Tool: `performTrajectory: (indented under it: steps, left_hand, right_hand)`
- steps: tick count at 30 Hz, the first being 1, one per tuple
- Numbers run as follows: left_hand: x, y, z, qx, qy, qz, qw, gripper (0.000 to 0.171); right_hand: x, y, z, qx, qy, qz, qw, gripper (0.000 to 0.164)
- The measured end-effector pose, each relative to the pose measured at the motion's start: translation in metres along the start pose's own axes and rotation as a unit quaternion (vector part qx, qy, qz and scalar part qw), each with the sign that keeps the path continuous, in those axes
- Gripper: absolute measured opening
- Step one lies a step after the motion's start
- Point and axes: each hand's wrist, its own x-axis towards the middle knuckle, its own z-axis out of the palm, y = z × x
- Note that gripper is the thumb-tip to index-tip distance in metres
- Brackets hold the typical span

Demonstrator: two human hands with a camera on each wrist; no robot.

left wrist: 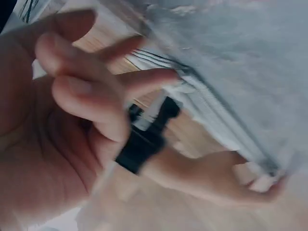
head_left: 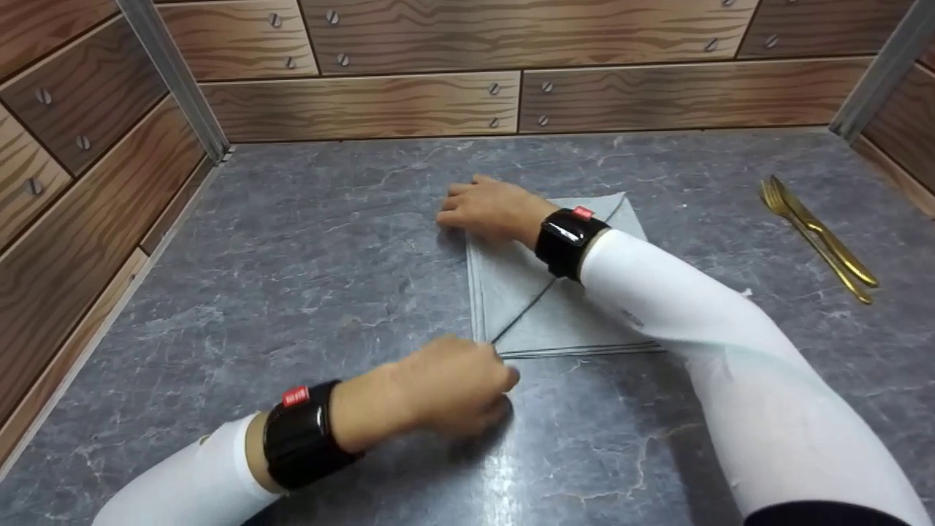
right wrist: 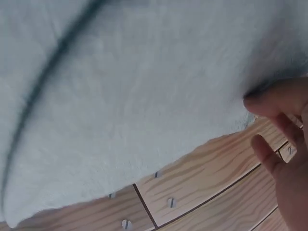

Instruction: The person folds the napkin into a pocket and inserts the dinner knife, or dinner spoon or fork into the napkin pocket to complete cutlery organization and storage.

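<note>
A folded pale grey cloth napkin (head_left: 577,321) lies on the table, with a dark edge running diagonally across its top. My right hand (head_left: 493,208) is at the far left corner; in the right wrist view its thumb (right wrist: 276,98) lies on the cloth. The left wrist view shows the right fingers pinching that corner. Near the close left corner is my left hand (head_left: 445,383), blurred. Its fingers (left wrist: 151,81) are loosely bent in the left wrist view, one tip appearing at the cloth corner, with the thumb apart; whether it touches is unclear.
A gold fork (head_left: 814,241) and a gold knife (head_left: 825,230) lie side by side on the right part of the grey marbled table (head_left: 329,256). Wood-patterned panels (head_left: 402,106) stand along the back and both sides.
</note>
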Motion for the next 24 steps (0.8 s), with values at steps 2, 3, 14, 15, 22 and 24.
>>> performTrajectory:
  steps: [2, 3, 14, 15, 22, 24]
  left_hand:
    - [0.007, -0.02, -0.009, -0.101, 0.019, -0.032, 0.9942, 0.023]
    - [0.012, -0.031, -0.014, -0.142, 0.024, -0.062, 0.9876, 0.027]
    - [0.097, -0.133, 0.051, -0.249, 0.02, -0.262, 0.9323, 0.062]
    - [0.1, -0.135, 0.054, -0.257, 0.026, -0.255, 0.9317, 0.06]
    - [0.102, -0.143, 0.064, -0.293, 0.085, -0.181, 0.9351, 0.027]
    - [0.095, -0.146, 0.063, -0.3, 0.099, -0.176, 0.9322, 0.028]
  right_hand:
    - [-0.004, 0.004, 0.001, -0.034, -0.002, -0.005, 0.999, 0.03]
    - [-0.007, 0.007, 0.002, -0.049, -0.006, -0.001, 0.999, 0.029]
    - [-0.017, 0.015, -0.029, -0.135, -0.063, 0.035, 0.988, 0.018]
    - [-0.018, 0.017, -0.035, -0.131, -0.06, 0.033, 0.989, 0.019]
    - [-0.039, 0.034, -0.071, -0.105, -0.051, 0.076, 0.99, 0.018]
    - [-0.044, 0.038, -0.078, -0.105, -0.05, 0.097, 0.988, 0.017]
